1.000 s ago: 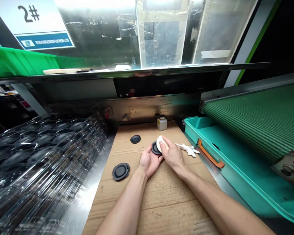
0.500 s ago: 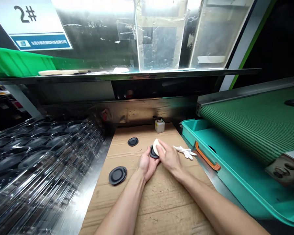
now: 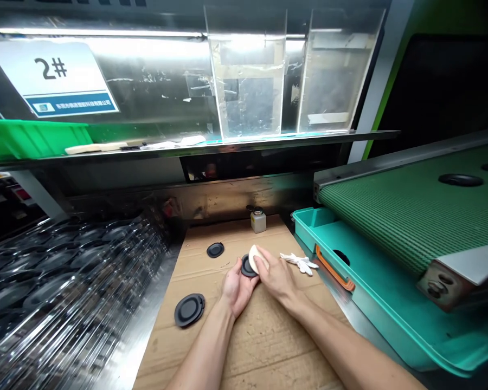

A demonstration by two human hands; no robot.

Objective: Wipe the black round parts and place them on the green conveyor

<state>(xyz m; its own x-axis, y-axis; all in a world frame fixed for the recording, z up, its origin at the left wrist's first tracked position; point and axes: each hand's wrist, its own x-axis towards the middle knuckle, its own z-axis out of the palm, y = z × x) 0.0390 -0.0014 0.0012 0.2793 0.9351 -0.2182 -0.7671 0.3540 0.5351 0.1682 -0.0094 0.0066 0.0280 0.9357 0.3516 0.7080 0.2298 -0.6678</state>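
Observation:
Over the cardboard sheet (image 3: 268, 346), my left hand (image 3: 236, 288) holds a round black plastic part (image 3: 248, 266) by its edge, palm up beneath it. My right hand (image 3: 274, 273) pinches a cream-white round pad (image 3: 255, 257), which lies against the right side of the black part and covers some of it. A larger black disc (image 3: 189, 310) rests on the cardboard left of my forearm. Farther back sits a smaller black disc (image 3: 215, 249). A white glove (image 3: 301, 263) lies right of my right hand.
A small bottle (image 3: 258, 222) stands at the cardboard's far end. Clear plastic trays (image 3: 77, 276) with black round parts are stacked at left. On the right, a teal bin (image 3: 394, 319) sits beside a green conveyor belt (image 3: 390, 200) carrying black parts (image 3: 460, 180). A metal shelf (image 3: 228, 146) spans the back.
The camera view has tilted up and shifted slightly. Both hands keep hold of the black part and the pad. Another black part has come into fuller view on the belt.

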